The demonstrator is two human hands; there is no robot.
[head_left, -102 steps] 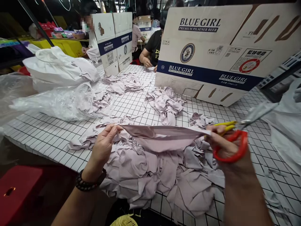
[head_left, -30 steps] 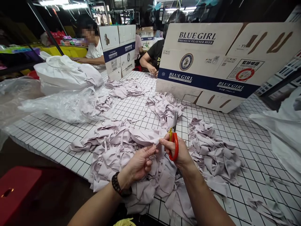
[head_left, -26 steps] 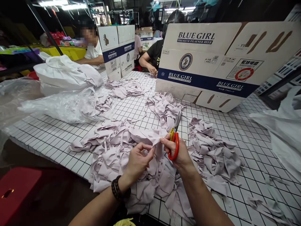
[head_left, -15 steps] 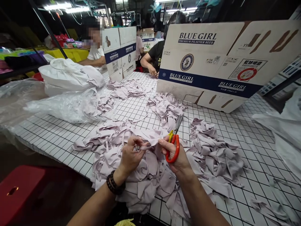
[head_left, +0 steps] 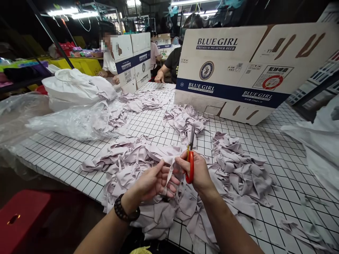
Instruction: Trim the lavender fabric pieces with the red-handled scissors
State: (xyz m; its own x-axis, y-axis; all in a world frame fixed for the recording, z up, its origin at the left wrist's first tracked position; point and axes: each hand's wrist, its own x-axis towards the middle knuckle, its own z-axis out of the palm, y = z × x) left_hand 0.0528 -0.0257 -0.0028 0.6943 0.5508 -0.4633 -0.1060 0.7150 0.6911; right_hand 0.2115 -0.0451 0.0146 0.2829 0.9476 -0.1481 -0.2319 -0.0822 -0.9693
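My left hand (head_left: 155, 181) is turned palm up with its fingers spread, under a narrow pale lilac fabric strip (head_left: 171, 172) that hangs across the fingers. Red-handled scissors (head_left: 191, 168) sit in my right hand (head_left: 201, 173), blades pointing away from me. Thumb and fingertips of that same hand also pinch the top of the strip. Beneath both hands spreads a heap of lilac fabric pieces (head_left: 159, 217). More cut pieces (head_left: 238, 169) lie to the right, and a smaller pile (head_left: 184, 121) lies beyond the scissors.
A large beer carton (head_left: 227, 67) stands across the back right of the grid-patterned table (head_left: 280, 158). Another carton (head_left: 135, 60) is farther left, with people seated behind. Clear plastic and a white bag (head_left: 76, 84) lie at left. A red stool (head_left: 23, 211) stands below the left edge.
My left hand has gone from pinching the strip to an opened palm, and the strip now hangs down. The scissors have turned more upright in my right hand.
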